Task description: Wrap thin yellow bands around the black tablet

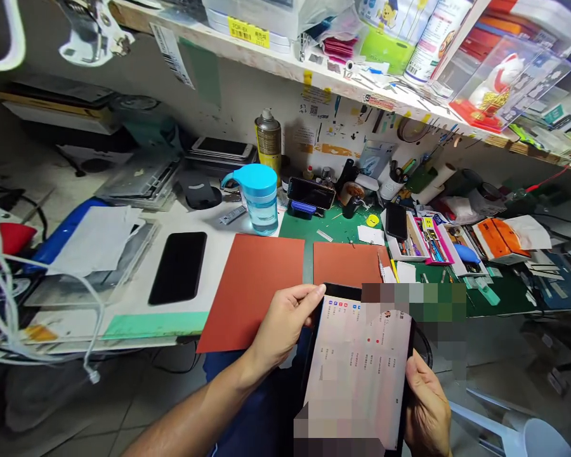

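Observation:
A tablet [356, 365] with a lit white screen is tilted over my lap, below the workbench edge. My left hand [283, 327] grips its upper left edge with fingers curled around the frame. On the lower right edge my right hand [426, 409] is closed, thumb resting by the screen. Part of the screen is blurred out.
Two red-brown mats [252, 289] [349, 263] lie on the bench in front of me. A black phone [178, 266] rests face up at the left, a blue-lidded cup [259, 197] behind the mats, cluttered tools at the right, white cables [9, 298] at the far left.

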The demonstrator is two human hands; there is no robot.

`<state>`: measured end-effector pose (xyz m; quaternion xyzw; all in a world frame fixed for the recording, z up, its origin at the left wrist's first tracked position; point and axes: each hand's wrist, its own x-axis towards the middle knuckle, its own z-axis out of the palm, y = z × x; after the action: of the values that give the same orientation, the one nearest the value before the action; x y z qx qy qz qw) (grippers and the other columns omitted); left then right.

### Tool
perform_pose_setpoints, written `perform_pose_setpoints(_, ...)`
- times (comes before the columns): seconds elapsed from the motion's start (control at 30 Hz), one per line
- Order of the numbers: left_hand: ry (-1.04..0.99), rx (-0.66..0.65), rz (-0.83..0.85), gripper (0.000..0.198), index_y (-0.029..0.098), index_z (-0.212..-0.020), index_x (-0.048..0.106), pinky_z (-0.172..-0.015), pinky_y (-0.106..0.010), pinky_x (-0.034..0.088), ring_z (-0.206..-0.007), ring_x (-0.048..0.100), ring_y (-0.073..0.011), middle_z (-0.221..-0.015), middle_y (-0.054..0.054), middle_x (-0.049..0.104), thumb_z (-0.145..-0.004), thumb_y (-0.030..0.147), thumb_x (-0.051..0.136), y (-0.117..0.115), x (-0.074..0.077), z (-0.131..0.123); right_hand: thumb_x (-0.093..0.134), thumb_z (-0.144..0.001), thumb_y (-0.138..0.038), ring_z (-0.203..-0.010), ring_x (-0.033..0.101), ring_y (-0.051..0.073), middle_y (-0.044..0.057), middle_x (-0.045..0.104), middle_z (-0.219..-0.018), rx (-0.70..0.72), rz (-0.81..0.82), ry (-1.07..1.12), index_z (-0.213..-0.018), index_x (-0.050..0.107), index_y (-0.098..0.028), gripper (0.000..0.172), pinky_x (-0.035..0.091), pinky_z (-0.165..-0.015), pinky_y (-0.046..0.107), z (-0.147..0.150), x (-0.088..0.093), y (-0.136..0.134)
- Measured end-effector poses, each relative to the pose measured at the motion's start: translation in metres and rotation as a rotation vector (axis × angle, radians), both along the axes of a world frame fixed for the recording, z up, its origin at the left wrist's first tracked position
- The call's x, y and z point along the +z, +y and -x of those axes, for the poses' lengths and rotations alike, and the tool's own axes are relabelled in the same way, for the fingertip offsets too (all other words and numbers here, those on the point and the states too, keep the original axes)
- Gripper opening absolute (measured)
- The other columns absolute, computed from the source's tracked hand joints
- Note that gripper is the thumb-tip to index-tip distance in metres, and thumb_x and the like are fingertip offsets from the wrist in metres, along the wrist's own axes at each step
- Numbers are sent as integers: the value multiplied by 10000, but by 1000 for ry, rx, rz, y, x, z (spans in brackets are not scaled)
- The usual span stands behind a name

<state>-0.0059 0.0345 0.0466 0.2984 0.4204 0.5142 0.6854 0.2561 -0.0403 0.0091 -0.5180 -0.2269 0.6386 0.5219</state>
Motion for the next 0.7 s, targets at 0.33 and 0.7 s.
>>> perform_pose_setpoints(0.33,-64,53,62,404,134,-784,703,-504,-137,344,-596,366,-52,-700,32,430,-855,522,792,2,0,6,792,-872,-450,-1002,786,346,124,817,-1118,14,34,22,-1264,766,-256,437,639,-903,492,1,1,1)
perform_pose_setpoints(0.7,-146,-46,199,316,152,-881,783,-466,-132,416,-514,500,-47,-611,33,571,-700,354,946,8,5,17,787,-880,-428,-954,796,320,105,809,-1170,-23,20,-3,-1247,777,-294,391,624,-930,473,1,-1,0)
